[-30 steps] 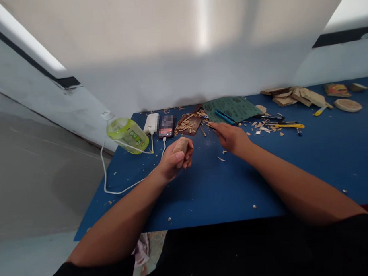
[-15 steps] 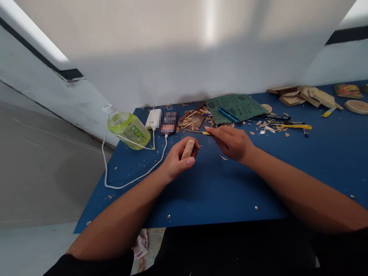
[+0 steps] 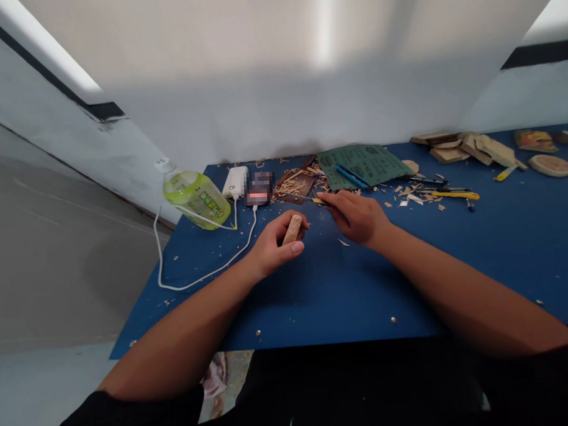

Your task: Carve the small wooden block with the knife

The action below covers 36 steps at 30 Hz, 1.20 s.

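Observation:
My left hand (image 3: 274, 248) grips a small pale block of carved wood (image 3: 292, 230) between thumb and fingers, above the blue table (image 3: 342, 292). My right hand (image 3: 357, 218) is a short way to its right, closed on a slim knife with a yellow handle (image 3: 318, 200). The knife's thin metal blade points left, over the table and away from the wood. Most of the handle is hidden inside my fingers. The two hands are apart, and the blade does not touch the block.
Behind my hands lie a green bottle (image 3: 196, 200), a white power bank (image 3: 235, 182) with its cable, a blurred phone (image 3: 258, 188), shavings on a dark board (image 3: 294, 188), green sandpaper (image 3: 364, 166), blue pens (image 3: 351, 176), a yellow utility knife (image 3: 455, 195) and wood offcuts (image 3: 468, 146).
My left hand has loosened from a fist and now shows more of the wood block. My right hand has closed on the knife, and the blade now shows. The view has shifted slightly.

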{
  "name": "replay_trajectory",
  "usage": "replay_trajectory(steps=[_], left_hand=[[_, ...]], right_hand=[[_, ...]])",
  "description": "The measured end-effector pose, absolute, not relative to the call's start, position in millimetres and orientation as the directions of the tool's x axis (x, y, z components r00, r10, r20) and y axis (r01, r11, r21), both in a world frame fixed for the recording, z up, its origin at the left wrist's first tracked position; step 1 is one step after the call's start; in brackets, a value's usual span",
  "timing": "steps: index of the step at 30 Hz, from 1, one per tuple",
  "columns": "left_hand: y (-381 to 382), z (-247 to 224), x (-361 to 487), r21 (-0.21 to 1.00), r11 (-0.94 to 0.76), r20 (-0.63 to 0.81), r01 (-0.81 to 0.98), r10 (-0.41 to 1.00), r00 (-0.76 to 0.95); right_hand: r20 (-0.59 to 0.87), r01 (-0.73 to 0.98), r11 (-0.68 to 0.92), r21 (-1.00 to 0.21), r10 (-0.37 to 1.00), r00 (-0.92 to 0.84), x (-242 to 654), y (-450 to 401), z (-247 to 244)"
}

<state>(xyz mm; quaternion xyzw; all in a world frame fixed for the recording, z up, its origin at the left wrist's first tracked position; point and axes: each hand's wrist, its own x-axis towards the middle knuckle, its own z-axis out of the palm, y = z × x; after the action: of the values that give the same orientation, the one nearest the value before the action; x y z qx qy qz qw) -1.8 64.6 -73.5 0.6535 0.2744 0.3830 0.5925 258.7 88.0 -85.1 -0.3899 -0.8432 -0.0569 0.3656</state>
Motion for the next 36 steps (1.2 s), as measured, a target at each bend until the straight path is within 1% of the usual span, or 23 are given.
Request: replay_trajectory(steps=[9, 15, 23, 27, 32, 34, 36], left_hand=[[64.9, -74.1, -2.6, 0.983, -0.173, 0.179, -0.065, 0.806, 0.564], [66.6, -77.2, -3.3, 0.981, -0.19, 0.181, -0.049, 0.78, 0.598], [71.3, -85.3, -5.0, 0.983, -0.18, 0.16, -0.026, 0.789, 0.593], [72.4, -83.7, -5.8, 0.981, -0.192, 0.133, 0.04, 0.8, 0.584], [70.0, -75.7, -7.9, 0.961, -0.236, 0.118, 0.143, 0.818, 0.563], [67.8, -71.1, -8.7, 0.937, -0.288, 0.131, 0.199, 0.815, 0.564], [65.2, -67.0, -8.7, 0.879, -0.379, 0.159, 0.289, 0.805, 0.572]], right_hand=[[0.618, 0.705, 0.672, -0.228, 0.659, -0.428, 259.0, 92.7, -89.4], [0.599, 0.706, 0.661, -0.255, 0.681, -0.421, 258.8, 94.3, -89.5], [0.562, 0.738, 0.628, -0.247, 0.713, -0.419, 260.6, 99.1, -99.4], [0.552, 0.752, 0.606, -0.26, 0.732, -0.4, 260.7, 99.9, -102.9], [0.547, 0.721, 0.634, -0.279, 0.722, -0.423, 263.3, 101.7, -108.8], [0.545, 0.706, 0.646, -0.292, 0.719, -0.432, 264.4, 102.0, -110.7], [0.529, 0.692, 0.653, -0.308, 0.722, -0.446, 265.0, 101.7, -111.7]])
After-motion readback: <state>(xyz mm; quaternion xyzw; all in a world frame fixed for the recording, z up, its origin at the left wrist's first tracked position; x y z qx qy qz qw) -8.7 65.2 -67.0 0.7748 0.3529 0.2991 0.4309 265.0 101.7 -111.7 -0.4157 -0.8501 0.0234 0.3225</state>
